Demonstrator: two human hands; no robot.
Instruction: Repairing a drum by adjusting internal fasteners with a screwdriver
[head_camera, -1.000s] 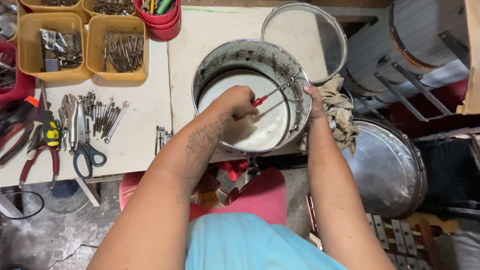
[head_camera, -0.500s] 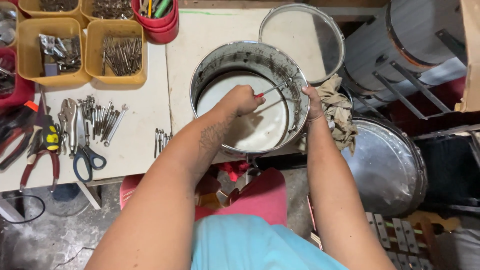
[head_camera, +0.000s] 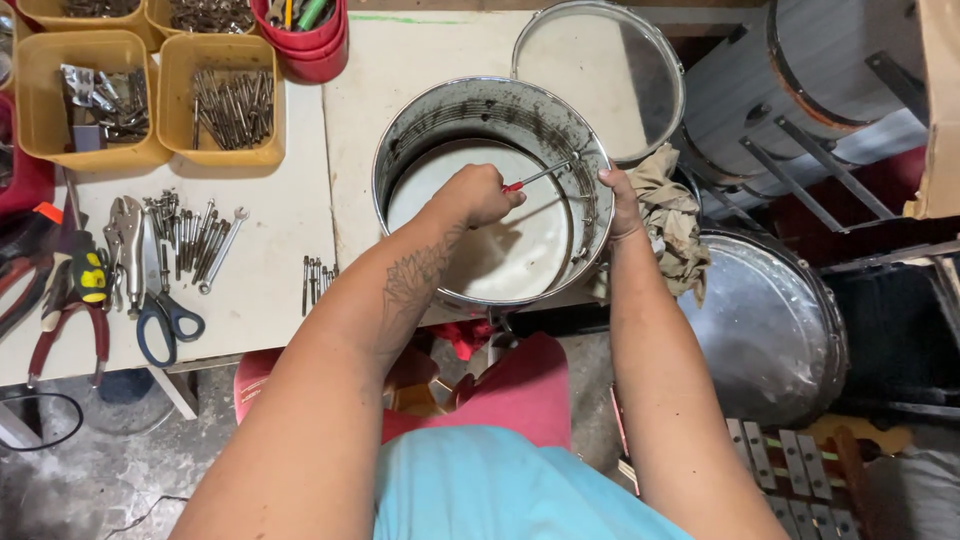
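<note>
At frame centre the left hand (head_camera: 478, 193) fists a red-handled screwdriver (head_camera: 540, 177) angled up-right toward the drum (head_camera: 420, 120) wall, which the right hand (head_camera: 622, 200) grips outside.

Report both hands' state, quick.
Left hand: closed around a red-handled screwdriver inside the metal drum shell.
Right hand: gripping the drum shell's rim.
</note>
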